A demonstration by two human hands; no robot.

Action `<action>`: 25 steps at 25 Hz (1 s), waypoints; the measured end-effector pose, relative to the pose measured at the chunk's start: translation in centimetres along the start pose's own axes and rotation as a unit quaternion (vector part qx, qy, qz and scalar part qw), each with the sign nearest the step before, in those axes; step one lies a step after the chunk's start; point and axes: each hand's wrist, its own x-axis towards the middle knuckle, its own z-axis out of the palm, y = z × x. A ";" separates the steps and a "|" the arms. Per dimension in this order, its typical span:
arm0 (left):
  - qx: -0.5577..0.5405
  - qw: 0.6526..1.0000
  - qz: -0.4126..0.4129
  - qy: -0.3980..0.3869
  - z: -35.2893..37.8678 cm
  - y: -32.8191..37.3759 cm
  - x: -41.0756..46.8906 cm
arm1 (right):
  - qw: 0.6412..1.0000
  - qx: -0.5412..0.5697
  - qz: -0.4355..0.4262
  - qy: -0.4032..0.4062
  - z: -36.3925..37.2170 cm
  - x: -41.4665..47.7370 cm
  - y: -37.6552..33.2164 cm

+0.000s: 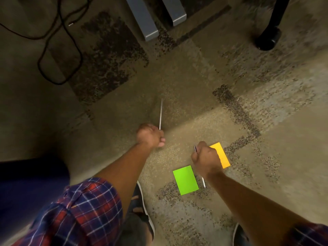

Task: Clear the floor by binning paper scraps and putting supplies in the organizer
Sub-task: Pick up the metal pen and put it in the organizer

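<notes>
my left hand (pixel 150 135) is fisted around a thin silver pencil (pixel 161 114) pointing far. my right hand (pixel 206 158) is clenched on a pen (pixel 203 182), above the carpet (pixel 177 86). near it lie a green paper (pixel 185 180) and, partly hidden, an orange paper (pixel 221 155).

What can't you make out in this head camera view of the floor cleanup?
- Orange card: its left part is hidden by the right hand.
- Pen in the right hand: middle hidden in the fist, type too blurred to tell.
- Thin rod in the left hand: too thin and blurred to identify.
- Bin and organizer: outside the frame.
</notes>
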 end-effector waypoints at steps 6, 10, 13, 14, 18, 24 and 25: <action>-0.103 0.991 -0.023 -0.082 -1.7 -1.0 -11.7 | 0.974 0.209 0.045 0.070 -7.2 -4.8 -4.0; -0.164 0.983 -0.010 -0.087 -3.7 0.7 -19.9 | 0.948 0.313 0.046 0.032 -12.8 -8.5 -7.0; -0.208 0.972 0.024 -0.108 -5.9 2.7 -25.3 | 0.924 0.379 0.045 0.018 -17.4 -11.3 -9.6; -0.213 0.970 0.033 -0.116 -6.7 3.4 -27.0 | 0.911 0.410 0.044 0.016 -18.9 -12.4 -10.5; -0.178 0.973 0.049 -0.135 -9.4 5.7 -32.9 | 0.877 0.478 0.038 -0.030 -24.8 -17.0 -14.0; -0.219 0.952 0.052 -0.206 -13.4 8.6 -42.3 | 0.861 0.506 -0.003 -0.053 -34.2 -24.6 -17.4; -0.226 0.949 0.055 -0.214 -13.8 8.9 -43.7 | 0.857 0.512 -0.006 -0.057 -35.5 -25.6 -18.0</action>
